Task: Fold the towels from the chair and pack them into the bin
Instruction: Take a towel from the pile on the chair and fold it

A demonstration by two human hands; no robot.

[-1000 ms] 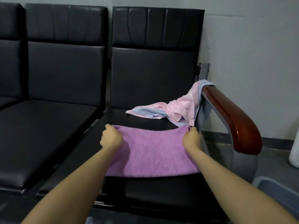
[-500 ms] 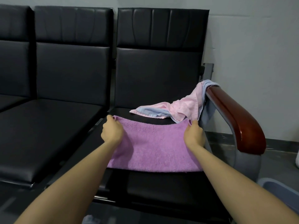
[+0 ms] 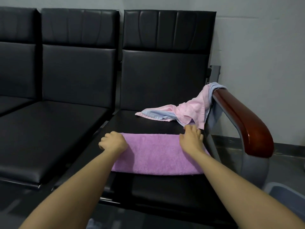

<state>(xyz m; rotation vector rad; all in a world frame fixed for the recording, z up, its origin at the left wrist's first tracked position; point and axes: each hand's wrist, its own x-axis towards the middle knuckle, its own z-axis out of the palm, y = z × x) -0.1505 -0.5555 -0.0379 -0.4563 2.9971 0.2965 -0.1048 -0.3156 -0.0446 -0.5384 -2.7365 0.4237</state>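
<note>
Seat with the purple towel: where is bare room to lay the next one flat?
Bare black strip between the purple towel and the pink-and-blue towel, narrow beside the right hand. The middle seat left of the left hand shows bare. Crowded by the armrest.

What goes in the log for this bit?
step: folding | purple towel: on chair seat | left hand: on towel | right hand: on towel | bin: waiting

Dim, flat indoor light; glare on armrest (image 3: pixel 244 123); soft focus, wide-angle bending at edges.
</note>
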